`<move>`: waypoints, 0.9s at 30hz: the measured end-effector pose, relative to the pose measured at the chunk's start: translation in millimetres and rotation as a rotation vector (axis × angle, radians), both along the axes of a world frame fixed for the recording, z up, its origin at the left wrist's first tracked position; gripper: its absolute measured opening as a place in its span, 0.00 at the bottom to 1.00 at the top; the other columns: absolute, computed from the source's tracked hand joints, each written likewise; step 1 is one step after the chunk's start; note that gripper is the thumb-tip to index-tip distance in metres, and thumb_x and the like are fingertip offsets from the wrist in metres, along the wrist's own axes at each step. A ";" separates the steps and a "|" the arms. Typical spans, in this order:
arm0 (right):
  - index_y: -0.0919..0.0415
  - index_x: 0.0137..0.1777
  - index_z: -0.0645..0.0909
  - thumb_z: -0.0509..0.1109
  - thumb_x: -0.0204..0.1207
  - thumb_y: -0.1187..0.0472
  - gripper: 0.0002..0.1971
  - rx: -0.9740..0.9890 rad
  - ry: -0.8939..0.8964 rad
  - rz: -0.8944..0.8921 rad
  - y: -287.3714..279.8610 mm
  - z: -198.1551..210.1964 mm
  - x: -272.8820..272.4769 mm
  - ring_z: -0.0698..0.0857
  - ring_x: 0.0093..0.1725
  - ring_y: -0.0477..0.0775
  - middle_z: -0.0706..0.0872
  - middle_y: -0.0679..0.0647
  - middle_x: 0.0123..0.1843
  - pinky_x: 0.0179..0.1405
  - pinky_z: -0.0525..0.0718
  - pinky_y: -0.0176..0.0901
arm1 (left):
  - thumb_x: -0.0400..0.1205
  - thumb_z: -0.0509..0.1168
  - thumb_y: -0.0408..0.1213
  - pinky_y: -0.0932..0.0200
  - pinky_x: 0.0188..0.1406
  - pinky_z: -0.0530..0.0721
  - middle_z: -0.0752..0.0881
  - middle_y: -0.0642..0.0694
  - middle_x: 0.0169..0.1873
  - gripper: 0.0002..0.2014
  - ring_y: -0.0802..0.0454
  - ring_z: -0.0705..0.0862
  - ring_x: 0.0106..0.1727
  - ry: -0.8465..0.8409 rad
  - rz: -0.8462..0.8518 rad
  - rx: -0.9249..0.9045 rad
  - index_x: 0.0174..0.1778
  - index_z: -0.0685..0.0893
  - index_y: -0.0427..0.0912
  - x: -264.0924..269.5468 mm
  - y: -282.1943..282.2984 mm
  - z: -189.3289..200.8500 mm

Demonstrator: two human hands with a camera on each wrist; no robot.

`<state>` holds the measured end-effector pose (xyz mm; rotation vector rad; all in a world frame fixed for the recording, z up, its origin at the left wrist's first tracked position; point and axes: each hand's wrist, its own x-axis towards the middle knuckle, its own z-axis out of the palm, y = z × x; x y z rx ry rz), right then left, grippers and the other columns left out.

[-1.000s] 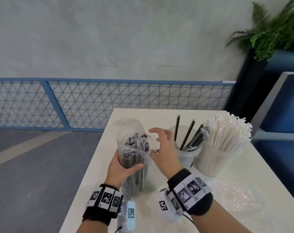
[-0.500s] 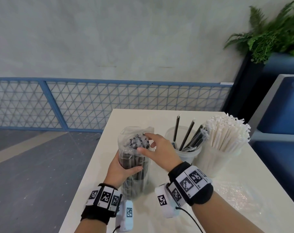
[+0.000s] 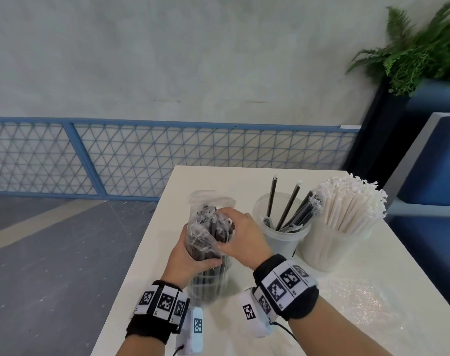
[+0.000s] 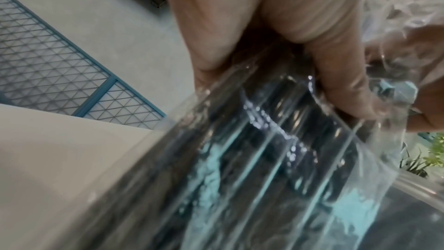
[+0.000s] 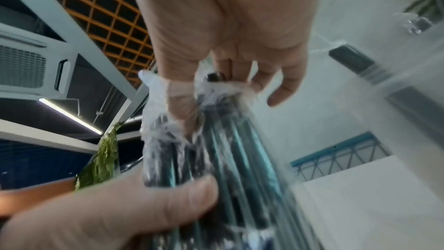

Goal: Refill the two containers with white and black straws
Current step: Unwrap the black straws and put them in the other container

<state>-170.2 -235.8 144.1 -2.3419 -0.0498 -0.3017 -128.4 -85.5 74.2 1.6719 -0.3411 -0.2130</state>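
Clear plastic wraps the bundle of black straws (image 3: 208,242), which stands upright near the front left edge of the table (image 3: 218,181), just left of the two containers. The left hand (image 3: 186,258) grips the bag round its middle, thumb across the near side and fingers curled behind. The right hand (image 3: 240,235) is at the bag's top: in the right wrist view its fingers (image 5: 182,102) are curled into the crinkled film and over the straw ends, pinching plastic and possibly a few straws with it; which exactly, the blur does not let me say.

Beside that hand stands the clear container (image 3: 283,227), holding only a handful of black straws that lean loosely against its rim. Touching it on the right, the second container (image 3: 329,247) is packed tight with white straws (image 3: 347,201), their paper ends fanned out above the rim.

Judging from this, the white half of the job looks finished and the black half has hardly started. What remains is to get the black straws free of their bag and drop them into the clear container. A sheet of empty crumpled film (image 3: 360,304) lies on the table in front of the white container, likely its discarded wrapper.
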 end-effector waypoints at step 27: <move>0.56 0.53 0.80 0.79 0.66 0.65 0.17 0.748 -0.212 -0.079 -17.4 30.5 -20.2 0.87 0.49 0.39 0.89 0.48 0.48 0.51 0.82 0.31 | 0.53 0.84 0.40 0.51 0.59 0.83 0.89 0.49 0.51 0.39 0.55 0.87 0.55 0.023 -0.008 0.066 0.61 0.77 0.49 3.4 -14.7 0.6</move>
